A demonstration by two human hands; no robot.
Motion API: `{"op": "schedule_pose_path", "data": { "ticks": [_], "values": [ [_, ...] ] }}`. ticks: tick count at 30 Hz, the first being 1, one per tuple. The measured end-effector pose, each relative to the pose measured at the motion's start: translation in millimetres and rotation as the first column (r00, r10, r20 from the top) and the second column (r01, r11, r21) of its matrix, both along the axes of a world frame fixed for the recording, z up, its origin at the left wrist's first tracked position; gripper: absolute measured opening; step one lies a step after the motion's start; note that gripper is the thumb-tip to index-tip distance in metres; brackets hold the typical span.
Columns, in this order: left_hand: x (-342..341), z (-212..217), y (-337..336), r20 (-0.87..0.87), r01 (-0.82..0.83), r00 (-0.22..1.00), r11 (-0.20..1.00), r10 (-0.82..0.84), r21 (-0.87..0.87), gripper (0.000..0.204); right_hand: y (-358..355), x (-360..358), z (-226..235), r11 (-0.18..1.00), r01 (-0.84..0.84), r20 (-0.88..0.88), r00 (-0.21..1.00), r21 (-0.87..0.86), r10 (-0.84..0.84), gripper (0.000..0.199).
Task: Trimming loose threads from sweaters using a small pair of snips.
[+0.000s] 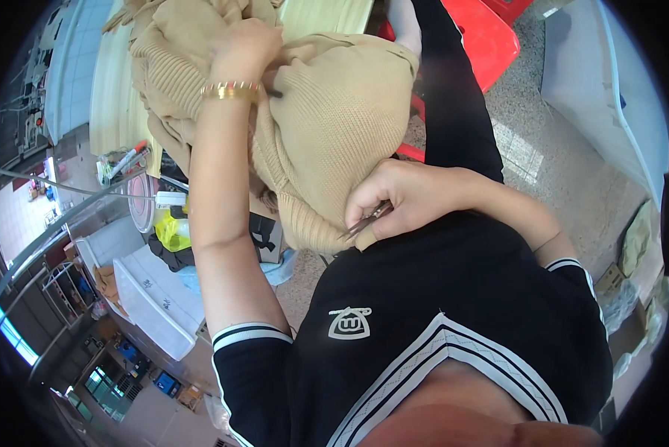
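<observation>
A tan ribbed knit garment (342, 104) is spread over my lap and up onto the pale wood-look table. My left hand (246, 46), with a gold bracelet at the wrist, is closed on the bunched knit near the table; its fingertips are mostly hidden. Close to my body, my right hand (401, 197) grips small dark metal thread snips (372, 218). Their tips point at the ribbed lower edge of the knit, and I cannot tell whether they touch it. A beige covering shows on a digit of that hand.
The pale table (327, 16) lies ahead. A red plastic stool (491, 48) stands to the right, with a large translucent bin (591, 97) beyond it. White bins (156, 302) and a yellow plastic bag (172, 231) are at the left.
</observation>
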State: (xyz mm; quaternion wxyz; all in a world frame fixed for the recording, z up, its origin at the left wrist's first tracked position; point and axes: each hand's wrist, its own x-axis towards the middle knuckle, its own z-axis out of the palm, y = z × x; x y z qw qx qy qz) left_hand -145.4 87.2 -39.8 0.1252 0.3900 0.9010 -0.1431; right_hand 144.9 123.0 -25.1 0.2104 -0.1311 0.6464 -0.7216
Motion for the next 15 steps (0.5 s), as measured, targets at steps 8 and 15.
{"op": "schedule_pose_path", "data": {
  "ticks": [8,15],
  "values": [
    [10.1,-14.1,17.3,0.065,-0.225,0.971,0.972,0.229,-0.063,0.051,-3.2,8.5,-10.5,0.975,0.161,-0.051,0.984,-0.154,-0.171,0.023],
    [-2.3,-26.8,-29.7,0.327,-0.212,0.943,0.87,0.062,0.445,0.03,4.4,10.2,-5.0,0.982,0.167,-0.055,0.984,-0.088,-0.172,0.025]
  ]
}}
